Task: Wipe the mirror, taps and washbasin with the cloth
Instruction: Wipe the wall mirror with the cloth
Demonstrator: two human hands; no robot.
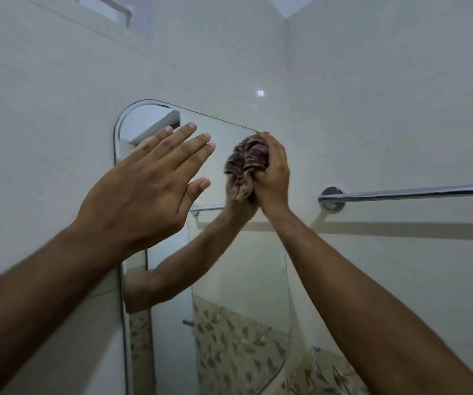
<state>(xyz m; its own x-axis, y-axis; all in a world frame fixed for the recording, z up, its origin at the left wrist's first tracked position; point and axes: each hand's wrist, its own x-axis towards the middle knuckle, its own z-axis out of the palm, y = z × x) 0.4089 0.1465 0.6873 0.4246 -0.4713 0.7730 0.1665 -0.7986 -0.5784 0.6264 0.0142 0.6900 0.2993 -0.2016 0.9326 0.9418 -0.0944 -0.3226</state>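
Glossy tiled wall (372, 81); right hand (272, 172) bunches striped cloth (245, 163) against rounded mirror (241, 266)

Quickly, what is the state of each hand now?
Left hand: open, fingers straight, at the mirror.
Right hand: grips the bunched cloth.

Right hand (272, 172) up at the mirror (241, 266), near its top right corner, fingers curled round a bunched brown striped cloth (245, 163); cloth pressed against the glass. Left hand (144, 192) raised flat before the mirror's upper left, fingers straight and close together (whether the fingertips touch the glass, cannot tell). Both forearms bare. Mirror frameless, rounded corners, fixed to pale tiled wall (372, 109). Chrome towel rail (409, 192) on the wall just right of the mirror. Leaf-patterned tiles (323, 372) lower down.
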